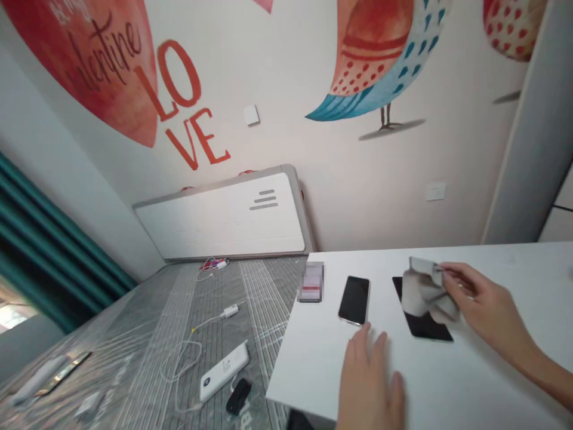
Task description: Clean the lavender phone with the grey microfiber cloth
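My right hand [490,307] pinches a thin grey cloth [421,292], which hangs in folds. Beneath the cloth, a flat black tablet-like device [427,328] lies on the white table [313,364], partly covered from view. My left hand [369,385] is open, its fingers apart and holding nothing. Its fingertips are close to the lower end of a smartphone [355,300] with a dark screen; I cannot tell whether they touch it. A small pixelated, rectangular item [311,282] lies by the table's left edge.
Left of the table, on a striped surface under clear plastic, are a white power bank-like device [224,371], a small black object [239,396] and a white cable [197,343]. A white panel heater [224,221] stands by the wall. A green curtain [49,245] hangs at far left.
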### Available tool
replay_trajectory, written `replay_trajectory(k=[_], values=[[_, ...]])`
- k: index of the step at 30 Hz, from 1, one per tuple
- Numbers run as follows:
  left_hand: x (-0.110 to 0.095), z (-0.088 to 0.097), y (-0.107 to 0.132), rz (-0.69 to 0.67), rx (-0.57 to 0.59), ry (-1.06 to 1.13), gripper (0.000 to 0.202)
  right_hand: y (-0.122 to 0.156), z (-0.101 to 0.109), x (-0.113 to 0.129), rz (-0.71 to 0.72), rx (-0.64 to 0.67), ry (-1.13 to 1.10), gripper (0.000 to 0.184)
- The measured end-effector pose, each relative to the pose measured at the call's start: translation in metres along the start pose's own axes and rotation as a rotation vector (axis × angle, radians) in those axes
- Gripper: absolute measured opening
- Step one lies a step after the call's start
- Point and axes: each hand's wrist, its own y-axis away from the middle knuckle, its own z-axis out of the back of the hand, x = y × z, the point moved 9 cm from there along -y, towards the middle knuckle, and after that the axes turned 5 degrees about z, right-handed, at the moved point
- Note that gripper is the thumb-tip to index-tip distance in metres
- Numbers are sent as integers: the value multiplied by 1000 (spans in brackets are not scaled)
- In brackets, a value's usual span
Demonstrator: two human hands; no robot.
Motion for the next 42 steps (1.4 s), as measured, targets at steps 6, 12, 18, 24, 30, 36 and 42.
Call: replay_trajectory(k=[6,12,18,24,30,36,42], values=[[-48,-63,-18,-41,179,-74,66,-6,-57,-29,167,370,89,52],[-60,-78,-33,-135,184,-129,71,48,-92,-46,226,701,87,56],[-60,-74,-30,-148,194,-164,76,56,-78,-38,221,768,81,52],[-24,-59,-34,-64,45,-292,73,44,-66,-61,193,673,241,58],[-14,-57,-43,42,-102,-207,48,72,-73,-24,272,761,193,52],[-16,-52,-45,23,-145,-78,67,87,-72,-1,321,838,53,46],[-18,-43,-45,67,-146,-44,76,93,-70,6,364,849,-11,41]])
